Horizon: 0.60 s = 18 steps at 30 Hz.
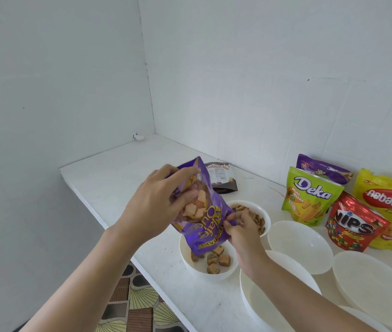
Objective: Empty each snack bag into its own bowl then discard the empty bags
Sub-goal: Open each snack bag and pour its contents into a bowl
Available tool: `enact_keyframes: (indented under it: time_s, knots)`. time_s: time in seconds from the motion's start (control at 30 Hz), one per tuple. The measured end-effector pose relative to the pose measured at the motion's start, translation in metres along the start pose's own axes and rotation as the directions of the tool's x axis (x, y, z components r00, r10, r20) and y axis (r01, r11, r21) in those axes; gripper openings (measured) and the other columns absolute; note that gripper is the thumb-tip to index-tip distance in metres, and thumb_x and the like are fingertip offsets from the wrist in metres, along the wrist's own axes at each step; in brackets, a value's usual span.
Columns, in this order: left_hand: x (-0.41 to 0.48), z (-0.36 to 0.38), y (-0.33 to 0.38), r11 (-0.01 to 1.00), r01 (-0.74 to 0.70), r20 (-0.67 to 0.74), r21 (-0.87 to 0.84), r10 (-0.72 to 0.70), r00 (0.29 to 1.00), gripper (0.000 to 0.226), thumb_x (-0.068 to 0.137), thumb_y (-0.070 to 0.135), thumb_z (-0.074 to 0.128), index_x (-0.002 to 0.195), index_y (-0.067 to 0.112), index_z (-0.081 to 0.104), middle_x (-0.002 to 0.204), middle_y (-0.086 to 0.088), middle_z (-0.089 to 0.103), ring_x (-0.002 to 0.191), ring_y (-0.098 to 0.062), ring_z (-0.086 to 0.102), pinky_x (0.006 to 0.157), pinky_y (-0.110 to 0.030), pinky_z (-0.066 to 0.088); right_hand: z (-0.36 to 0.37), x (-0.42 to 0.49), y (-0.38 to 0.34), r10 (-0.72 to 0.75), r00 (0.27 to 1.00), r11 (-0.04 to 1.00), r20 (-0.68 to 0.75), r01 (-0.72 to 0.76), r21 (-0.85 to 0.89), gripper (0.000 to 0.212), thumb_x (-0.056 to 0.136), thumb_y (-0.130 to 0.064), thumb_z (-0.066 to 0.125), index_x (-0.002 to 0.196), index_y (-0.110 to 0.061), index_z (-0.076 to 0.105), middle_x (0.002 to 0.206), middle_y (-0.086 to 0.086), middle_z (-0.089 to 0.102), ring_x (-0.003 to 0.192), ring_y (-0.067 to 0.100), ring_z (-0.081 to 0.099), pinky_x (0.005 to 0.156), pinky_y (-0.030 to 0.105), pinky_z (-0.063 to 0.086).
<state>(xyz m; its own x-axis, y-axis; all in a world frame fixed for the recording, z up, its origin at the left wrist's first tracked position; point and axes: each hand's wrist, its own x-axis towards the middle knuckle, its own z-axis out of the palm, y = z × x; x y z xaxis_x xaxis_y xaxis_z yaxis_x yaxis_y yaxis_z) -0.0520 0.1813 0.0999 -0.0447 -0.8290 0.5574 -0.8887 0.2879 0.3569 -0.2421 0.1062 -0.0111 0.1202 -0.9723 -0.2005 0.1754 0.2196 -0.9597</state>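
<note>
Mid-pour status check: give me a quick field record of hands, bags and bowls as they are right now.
left hand: holds the inverted purple bag by its raised end
right hand: pinches the bag's lower edge
near bowl: under the bag, holds several wafer pieces
far bowl: filled with snack pieces
dark bag: lies on the counter behind
empty bowls: at least three, at right
other bags: Deka, Nips, Nabati, second purple bag, all upright

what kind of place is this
Likely a home kitchen or pantry corner: a white counter against plain white walls, shop-bought snack bags beside white bowls, and a patterned floor below.
</note>
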Motion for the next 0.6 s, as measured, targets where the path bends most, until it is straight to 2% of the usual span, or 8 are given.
enact_keyframes:
  time_s: [0.07,0.1,0.23,0.33,0.4,0.47,0.6]
  knots:
    - [0.000,0.004,-0.003,0.999,0.026,0.086,-0.038,-0.023,0.996,0.041,0.097,0.043,0.062,0.137,0.043,0.054,0.111,0.014,0.053,0.101,-0.017,0.056,0.081,-0.038,0.056,-0.003,0.001,0.006,0.077,0.997,0.996,-0.007,-0.077,-0.048,0.025,0.096,0.007,0.051,0.082,-0.013,0.052,0.103,0.016,0.062,0.092,0.025,0.058,0.084,0.041,0.049]
    - [0.000,0.004,-0.003,0.999,0.010,0.077,-0.039,-0.007,0.997,0.041,0.097,0.041,0.062,0.137,0.043,0.055,0.111,0.015,0.053,0.101,-0.017,0.056,0.081,-0.038,0.055,-0.004,0.001,0.006,0.090,0.996,0.995,0.001,-0.090,-0.038,0.025,0.096,0.007,0.051,0.081,-0.013,0.052,0.105,0.016,0.062,0.092,0.025,0.059,0.084,0.041,0.049]
    - [0.004,0.000,0.007,0.996,-0.089,-0.170,0.013,0.090,0.981,0.034,0.101,0.035,0.059,0.134,0.030,0.063,0.107,0.008,0.059,0.097,-0.019,0.056,0.077,-0.037,0.052,-0.001,-0.005,-0.010,0.012,0.995,0.989,0.101,-0.027,0.147,0.023,0.098,0.009,0.050,0.085,-0.010,0.050,0.091,0.010,0.065,0.084,0.020,0.063,0.084,0.038,0.051]
    - [0.006,-0.005,0.013,0.990,-0.128,-0.293,0.050,0.138,0.946,0.032,0.100,0.030,0.062,0.130,0.021,0.067,0.101,0.000,0.065,0.096,-0.023,0.059,0.079,-0.036,0.050,0.001,-0.007,-0.019,-0.051,0.990,0.980,0.129,0.025,0.197,0.021,0.097,0.008,0.052,0.086,-0.010,0.052,0.092,0.009,0.067,0.085,0.020,0.065,0.076,0.033,0.054]
    - [0.005,-0.005,0.013,0.987,-0.148,-0.287,0.060,0.159,0.945,0.030,0.100,0.027,0.064,0.129,0.019,0.067,0.099,0.000,0.068,0.098,-0.023,0.061,0.081,-0.035,0.051,0.001,-0.007,-0.018,-0.025,0.991,0.978,0.128,-0.002,0.207,0.023,0.097,0.008,0.052,0.084,-0.010,0.051,0.092,0.010,0.067,0.085,0.021,0.065,0.074,0.032,0.054]
    - [0.003,-0.003,0.010,0.990,-0.136,-0.221,0.042,0.142,0.965,0.032,0.100,0.028,0.065,0.131,0.022,0.065,0.101,0.003,0.071,0.105,-0.020,0.061,0.082,-0.036,0.053,0.001,-0.008,-0.012,0.040,0.991,0.979,0.127,-0.065,0.192,0.024,0.097,0.007,0.052,0.081,-0.011,0.049,0.091,0.009,0.066,0.085,0.021,0.063,0.076,0.033,0.053]
    - [-0.003,0.002,0.002,0.996,-0.085,-0.103,-0.033,0.081,0.991,0.036,0.099,0.032,0.063,0.134,0.032,0.061,0.117,0.010,0.070,0.115,-0.014,0.059,0.085,-0.038,0.057,0.001,-0.009,0.001,0.129,0.985,0.982,0.112,-0.143,0.126,0.026,0.097,0.006,0.052,0.077,-0.011,0.050,0.088,0.009,0.067,0.081,0.021,0.063,0.078,0.038,0.051]
